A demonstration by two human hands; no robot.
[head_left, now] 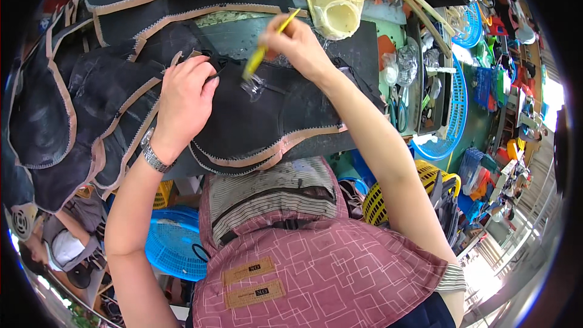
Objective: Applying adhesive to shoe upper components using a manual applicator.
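My right hand is closed round the yellow handle of a glue brush, slightly blurred by motion. Its bristle end points down at a black shoe-upper piece with a tan, zigzag-stitched edge. A shiny clear patch lies on the black surface just under the brush. On the piece's upper left, my left hand has its fingers bent over the black material, pinching its edge near a small dark strap. A metal watch is on my left wrist.
More black pieces with tan edges are heaped at left and along the far side. A pale yellow glue-crusted container stands at the far middle. Hammers, a tool tray and blue baskets are at right. Another person sits at lower left.
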